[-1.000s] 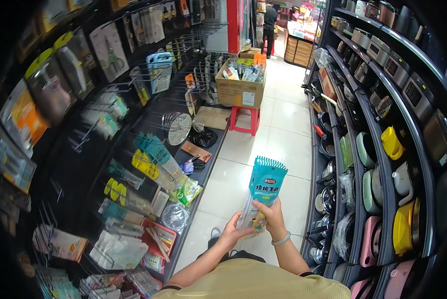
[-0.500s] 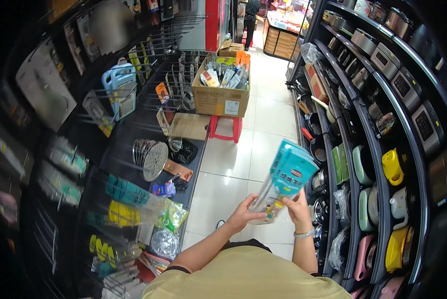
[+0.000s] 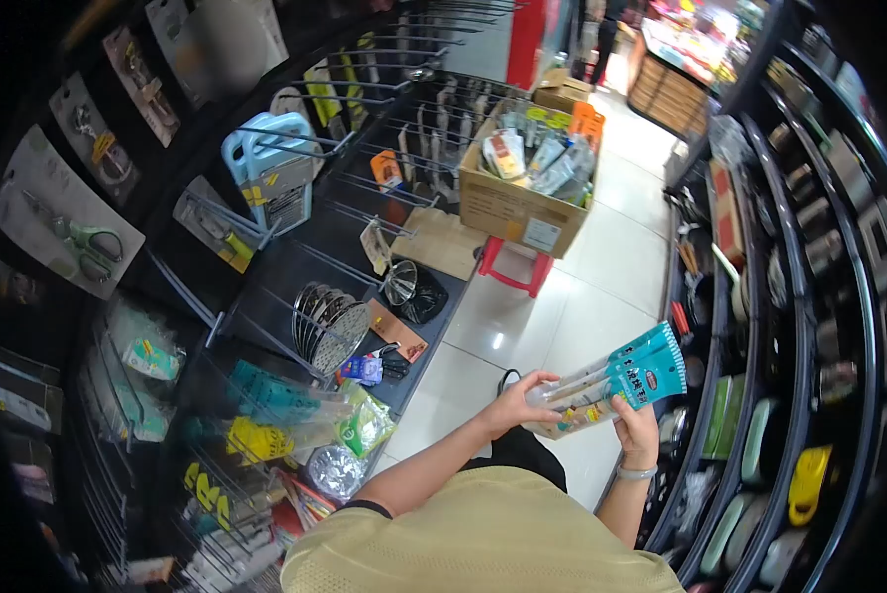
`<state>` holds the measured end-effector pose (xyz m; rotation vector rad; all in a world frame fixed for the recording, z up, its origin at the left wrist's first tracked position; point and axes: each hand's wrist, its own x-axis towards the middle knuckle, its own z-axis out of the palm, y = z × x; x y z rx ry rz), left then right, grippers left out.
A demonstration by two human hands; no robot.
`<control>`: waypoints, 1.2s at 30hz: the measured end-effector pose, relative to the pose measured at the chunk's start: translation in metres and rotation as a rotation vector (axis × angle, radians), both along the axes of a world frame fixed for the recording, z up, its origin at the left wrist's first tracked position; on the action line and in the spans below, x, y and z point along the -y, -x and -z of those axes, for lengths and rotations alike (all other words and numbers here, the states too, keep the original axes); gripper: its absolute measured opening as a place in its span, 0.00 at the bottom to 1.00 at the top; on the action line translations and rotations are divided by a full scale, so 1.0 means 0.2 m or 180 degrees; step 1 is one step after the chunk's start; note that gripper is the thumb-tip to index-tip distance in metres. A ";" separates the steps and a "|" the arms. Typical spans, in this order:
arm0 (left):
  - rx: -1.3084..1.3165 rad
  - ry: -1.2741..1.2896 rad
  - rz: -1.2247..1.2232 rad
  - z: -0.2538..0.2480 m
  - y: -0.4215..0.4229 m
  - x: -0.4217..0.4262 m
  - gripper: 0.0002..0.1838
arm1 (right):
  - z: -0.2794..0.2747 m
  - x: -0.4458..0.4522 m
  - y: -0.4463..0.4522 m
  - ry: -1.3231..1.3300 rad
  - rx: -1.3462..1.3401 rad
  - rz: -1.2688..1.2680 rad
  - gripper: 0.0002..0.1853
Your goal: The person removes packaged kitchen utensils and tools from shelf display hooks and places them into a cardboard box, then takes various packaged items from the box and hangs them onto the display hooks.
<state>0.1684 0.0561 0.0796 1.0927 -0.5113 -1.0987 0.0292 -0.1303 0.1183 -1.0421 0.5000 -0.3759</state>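
Observation:
A bundle of teal-topped clear packages [image 3: 645, 372] is held between my two hands, tilted with its teal end to the upper right. My left hand [image 3: 514, 404] grips the clear lower end, fingers on its upper edge. Around the side near the teal header, my right hand [image 3: 634, 427] holds the bundle, thumb on its front. Similar teal packets [image 3: 270, 393] and yellow-topped packets [image 3: 258, 440] hang on the rack to the left. Past the hands, a cardboard box [image 3: 519, 215] full of packaged goods rests on a red stool [image 3: 516, 269].
Metal hooks jut from the left rack, with a light blue item [image 3: 268, 168] and round strainers [image 3: 331, 331]. A dark lower shelf edge [image 3: 426, 354] borders the tiled aisle [image 3: 602, 287]. Cookware shelves [image 3: 809, 296] line the right. A person [image 3: 605, 44] stands far ahead.
The view has turned left and come nearer to the hooks and box. In my hands, the bundle has tipped from nearly upright toward the right. Both hands still hold it.

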 end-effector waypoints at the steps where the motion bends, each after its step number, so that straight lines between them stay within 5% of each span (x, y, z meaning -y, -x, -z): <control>1: -0.0114 -0.0034 -0.0152 0.03 -0.08 0.04 0.36 | 0.01 0.07 -0.10 0.0051 -0.0045 -0.0107 0.26; 10: -0.0207 -0.0127 -0.1846 -0.05 -0.72 0.43 0.37 | -0.05 0.62 -1.14 0.0399 -0.0149 -0.1146 0.26; 15: -0.0642 -0.0451 -0.2546 0.00 -0.92 0.54 0.28 | -0.05 0.82 -1.52 0.0688 -0.0379 -0.1062 0.24; 27: -0.1092 -0.0432 -0.1861 0.16 -1.49 0.70 0.13 | 0.12 1.41 -1.99 0.0001 -0.0178 0.1449 0.18; 36: -0.0925 -0.0555 -0.1794 0.11 -1.77 0.74 0.11 | 0.39 1.51 -2.51 0.0214 -0.0459 0.1240 0.16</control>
